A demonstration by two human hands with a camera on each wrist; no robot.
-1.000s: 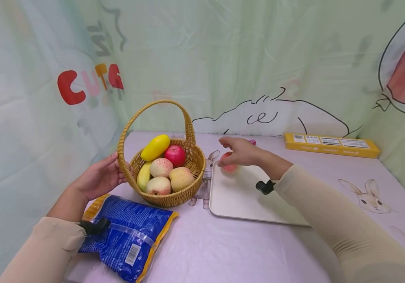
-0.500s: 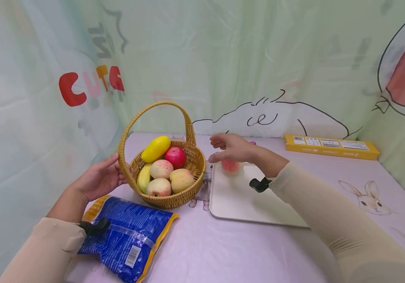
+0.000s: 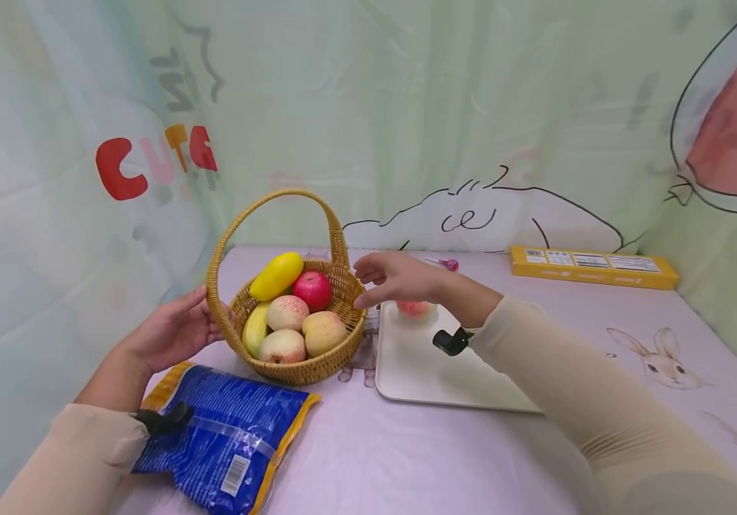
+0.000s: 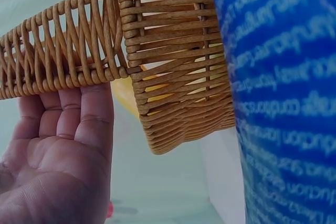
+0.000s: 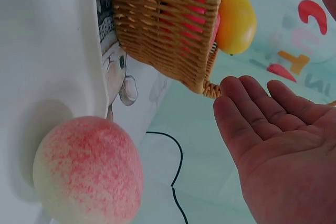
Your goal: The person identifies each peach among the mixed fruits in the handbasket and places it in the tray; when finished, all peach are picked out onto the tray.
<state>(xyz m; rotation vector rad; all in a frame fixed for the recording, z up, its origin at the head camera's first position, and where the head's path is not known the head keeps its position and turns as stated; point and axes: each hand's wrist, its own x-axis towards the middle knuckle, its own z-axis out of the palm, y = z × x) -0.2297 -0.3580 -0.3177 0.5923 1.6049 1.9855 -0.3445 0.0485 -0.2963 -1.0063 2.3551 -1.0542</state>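
A wicker basket (image 3: 307, 372) with a tall arched handle holds a yellow mango-shaped fruit (image 3: 277, 277), a red apple (image 3: 312, 290), a yellow curved fruit (image 3: 255, 330) and several pale peach-like fruits (image 3: 324, 332). My left hand (image 3: 175, 330) is at the handle's left base. In the left wrist view its extended fingers (image 4: 68, 114) pass behind the handle, tips hidden. My right hand (image 3: 400, 277) is beside the basket's right rim, palm facing it, holding nothing; the right wrist view shows its fingers extended. Below its wrist, a pink-and-white peach (image 5: 89, 171) rests on a white tray (image 3: 439, 379).
A blue and yellow plastic bag (image 3: 226, 429) lies in front of the basket, under the left wrist. Towards the back right lies a long yellow box (image 3: 593, 268). A wrapped lollipop (image 3: 449, 265) sits behind the right hand. Printed curtains surround the table.
My right hand has moved left, from above the peach on the tray to the basket's right side. My left hand has stayed at the handle. The head view has shifted slightly.
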